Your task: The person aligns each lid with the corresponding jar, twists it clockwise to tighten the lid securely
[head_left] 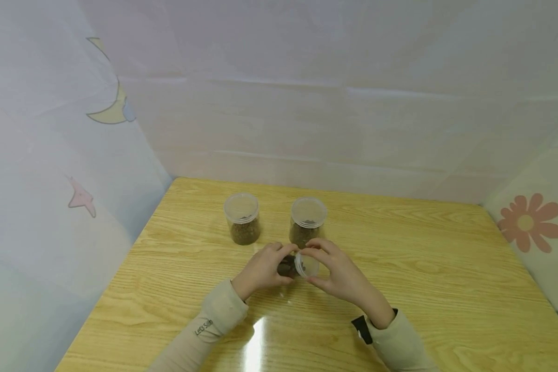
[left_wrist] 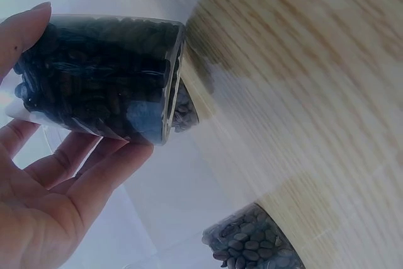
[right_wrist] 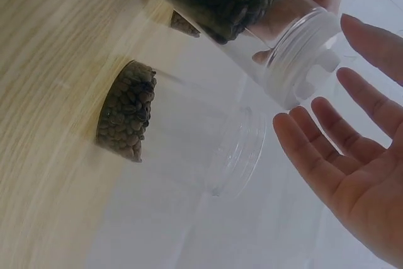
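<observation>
A clear jar (left_wrist: 101, 80) of dark beans that look like coffee beans is tilted nearly onto its side above the table. My left hand (head_left: 263, 268) grips its body, thumb on one side and fingers on the other, as the left wrist view shows. At the jar's other end is a clear screw lid (right_wrist: 305, 51). Around this lid curve the thumb and fingers of my right hand (head_left: 337, 271), their tips at its rim. Behind the hands a second jar (head_left: 243, 219) and a third jar (head_left: 302, 235) stand upright with lids on, each partly filled with beans.
The wood-grain table (head_left: 423, 268) carries all the jars. A pale cloth backdrop (head_left: 307, 119) hangs behind it and along both sides, printed with a moon, a star and flowers. A bright light reflection lies near the table's front.
</observation>
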Available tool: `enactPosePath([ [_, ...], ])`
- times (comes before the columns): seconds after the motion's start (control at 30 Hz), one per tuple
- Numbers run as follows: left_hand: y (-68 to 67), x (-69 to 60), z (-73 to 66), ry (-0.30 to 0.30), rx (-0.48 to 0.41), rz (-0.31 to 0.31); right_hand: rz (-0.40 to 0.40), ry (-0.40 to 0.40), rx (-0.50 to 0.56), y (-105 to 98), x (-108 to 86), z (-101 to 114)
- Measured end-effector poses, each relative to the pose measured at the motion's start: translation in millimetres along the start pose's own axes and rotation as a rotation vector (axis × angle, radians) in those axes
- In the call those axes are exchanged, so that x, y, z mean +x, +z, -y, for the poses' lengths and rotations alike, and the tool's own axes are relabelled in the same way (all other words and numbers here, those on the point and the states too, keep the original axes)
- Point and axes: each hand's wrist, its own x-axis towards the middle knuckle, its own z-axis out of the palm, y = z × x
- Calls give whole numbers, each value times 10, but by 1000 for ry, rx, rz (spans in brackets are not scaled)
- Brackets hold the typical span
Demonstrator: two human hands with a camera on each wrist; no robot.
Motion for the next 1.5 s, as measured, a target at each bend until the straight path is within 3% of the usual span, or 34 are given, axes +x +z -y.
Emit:
enactPosePath([
  [0.27, -16, -10, -31, -29, 16, 9, 26, -20, -23, 4, -6, 5],
  [0.53, -9, -15, -21, -20, 17, 1, 8, -5, -54, -1, 12, 31],
  [0.97, 4, -11, -5, -17, 12, 1, -15, 79, -5, 34, 37, 51],
  [1.2, 10, -12, 0, -10, 20, -12, -18, 169, 11, 52, 65, 85],
  [1.5, 11, -24, -2, -14, 20, -16, -80, 264, -8, 89, 94, 147],
])
